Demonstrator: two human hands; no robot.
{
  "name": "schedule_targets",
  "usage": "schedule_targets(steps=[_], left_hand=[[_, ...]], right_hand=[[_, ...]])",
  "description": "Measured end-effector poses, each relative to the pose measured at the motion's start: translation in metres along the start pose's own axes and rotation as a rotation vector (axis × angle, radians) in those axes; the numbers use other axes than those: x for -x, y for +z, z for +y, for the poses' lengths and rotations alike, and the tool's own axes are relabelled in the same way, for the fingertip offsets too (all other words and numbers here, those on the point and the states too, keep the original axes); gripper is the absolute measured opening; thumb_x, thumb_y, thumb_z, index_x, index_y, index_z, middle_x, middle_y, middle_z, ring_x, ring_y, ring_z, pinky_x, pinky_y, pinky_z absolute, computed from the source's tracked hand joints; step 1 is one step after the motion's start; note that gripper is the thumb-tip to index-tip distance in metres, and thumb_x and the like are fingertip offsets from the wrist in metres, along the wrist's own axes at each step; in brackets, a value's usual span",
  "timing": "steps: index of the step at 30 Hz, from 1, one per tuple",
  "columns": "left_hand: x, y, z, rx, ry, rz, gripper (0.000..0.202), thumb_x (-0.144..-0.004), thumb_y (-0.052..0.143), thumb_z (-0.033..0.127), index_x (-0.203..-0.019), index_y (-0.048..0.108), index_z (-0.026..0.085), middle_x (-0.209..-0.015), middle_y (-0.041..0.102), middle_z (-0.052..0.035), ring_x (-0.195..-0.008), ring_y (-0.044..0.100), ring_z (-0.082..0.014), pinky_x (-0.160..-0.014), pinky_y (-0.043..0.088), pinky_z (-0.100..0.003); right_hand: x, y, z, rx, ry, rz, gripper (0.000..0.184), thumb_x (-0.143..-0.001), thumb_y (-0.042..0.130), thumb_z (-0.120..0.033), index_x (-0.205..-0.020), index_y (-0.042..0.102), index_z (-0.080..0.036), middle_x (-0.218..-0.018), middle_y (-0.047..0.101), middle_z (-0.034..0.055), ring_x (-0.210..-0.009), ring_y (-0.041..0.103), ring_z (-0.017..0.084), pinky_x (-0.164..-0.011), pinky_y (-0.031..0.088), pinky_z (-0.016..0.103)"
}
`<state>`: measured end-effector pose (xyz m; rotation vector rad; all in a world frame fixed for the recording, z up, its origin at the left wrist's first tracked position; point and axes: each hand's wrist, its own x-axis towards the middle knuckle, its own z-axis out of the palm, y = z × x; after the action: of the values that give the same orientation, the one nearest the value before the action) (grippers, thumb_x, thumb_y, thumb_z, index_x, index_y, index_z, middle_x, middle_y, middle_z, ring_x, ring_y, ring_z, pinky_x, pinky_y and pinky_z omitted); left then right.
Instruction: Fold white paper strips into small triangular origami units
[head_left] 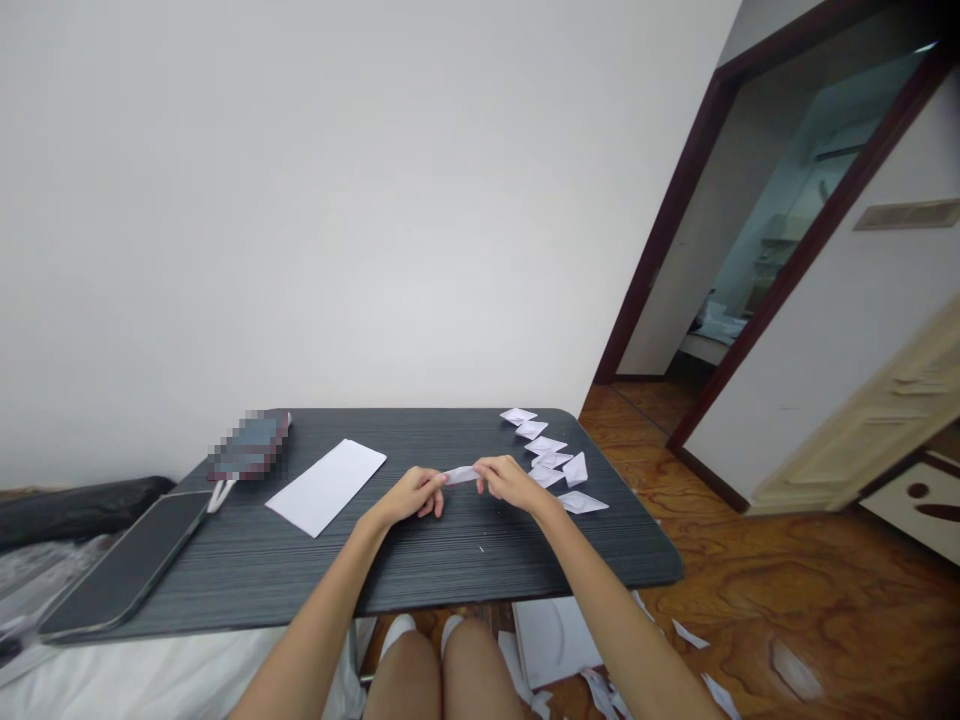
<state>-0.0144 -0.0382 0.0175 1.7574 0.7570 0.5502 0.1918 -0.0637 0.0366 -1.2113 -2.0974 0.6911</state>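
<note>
While the left hand (pixel 411 494) pinches one end of a narrow paper strip (pixel 460 474), the right hand (pixel 508 481) pinches the other, over the dark table (pixel 450 570). From the strip, folded paper pieces (pixel 546 446) lie toward three o'clock, white paper (pixel 328 487) toward nine; its folds are perhaps too small to tell.

The dark, streaked bench (pixel 480 575) has rounded corners. White paper (pixel 328 487) lies left of its middle, several folded paper shapes (pixel 583 502) cluster toward the right end, and a pixelated item (pixel 251 447) sits at the far left.
</note>
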Motion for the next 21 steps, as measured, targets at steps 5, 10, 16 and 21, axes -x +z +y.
schedule_targets(steps=[5,10,16,21], left_hand=[[-0.004,0.016,0.002,0.004,0.062,0.163,0.047,-0.081,0.029,0.047,-0.067,0.053,0.01,-0.043,0.047,0.0012,-0.032,0.035,-0.0042,-0.034,0.024,-0.016],[-0.013,0.029,0.003,-0.041,0.101,0.23,0.043,-0.082,0.03,0.043,-0.101,0.05,0.01,-0.059,0.051,0.0004,-0.038,0.041,-0.006,-0.038,0.029,-0.017],[-0.024,0.037,0.014,-0.357,0.18,0.247,0.04,-0.082,0.031,0.037,-0.105,0.054,0.012,-0.057,0.052,0.0002,-0.052,0.047,-0.0108,-0.056,0.037,-0.022],[-0.026,0.02,0.015,-0.478,0.119,0.348,0.047,-0.079,0.038,0.032,-0.123,0.037,0.014,-0.086,0.058,-0.0063,-0.069,0.053,-0.0146,-0.072,0.04,-0.027]], right_hand=[[0.01,-0.007,-0.001,0.029,0.021,0.067,0.042,-0.087,0.023,-0.035,-0.075,0.057,-0.015,-0.055,0.051,-0.0012,-0.046,0.045,0.008,-0.054,0.036,0.02],[0.015,-0.006,0.0,0.14,-0.044,0.071,0.032,-0.087,0.027,-0.028,-0.091,0.056,-0.015,-0.074,0.055,0.0037,-0.065,0.05,0.012,-0.066,0.038,0.024],[0.014,-0.012,0.008,0.302,-0.016,0.088,0.029,-0.085,0.03,-0.021,-0.101,0.053,-0.017,-0.094,0.058,0.0079,-0.09,0.051,0.016,-0.08,0.035,0.027],[0.006,-0.037,0.031,0.548,0.163,0.188,0.031,-0.082,0.033,-0.015,-0.103,0.055,-0.016,-0.097,0.058,0.0101,-0.094,0.05,0.019,-0.08,0.033,0.028]])
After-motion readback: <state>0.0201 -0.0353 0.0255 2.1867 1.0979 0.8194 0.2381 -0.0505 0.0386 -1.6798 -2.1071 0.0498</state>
